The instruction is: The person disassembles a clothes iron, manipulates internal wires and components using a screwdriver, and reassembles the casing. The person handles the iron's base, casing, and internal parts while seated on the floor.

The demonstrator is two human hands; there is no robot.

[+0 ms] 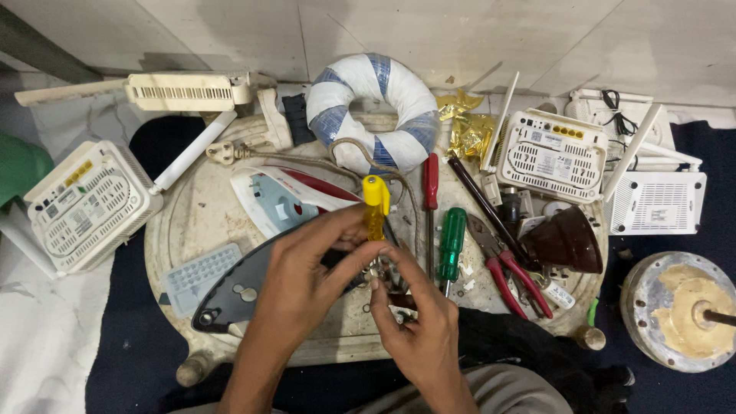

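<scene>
Pale floor tiles fill the top of the frame, and a round, worn, cream-coloured desk [192, 222] sits in the middle on a dark mat. Both hands meet in the lower middle of the frame. The left hand [303, 280] is closed around the yellow plastic handle of a screwdriver [375, 201], which stands upright with its tip pointing down. The right hand [418, 322] pinches a small metal part [381, 272] just under that tip, fingers curled shut on it. Under the left hand lies a white, red and blue clothes iron [280, 199] with its dark sole plate [230, 295] lying beside it.

Right of the hands lie 2 more screwdrivers, 1 with a red handle [432, 180] and 1 with a green handle [451, 243], then red-handled pliers [510, 276]. A white and blue ring of wrapped tape [373, 111] rests at the top middle. White plastic router boxes sit at the left [88, 205] and upper right [552, 156].
</scene>
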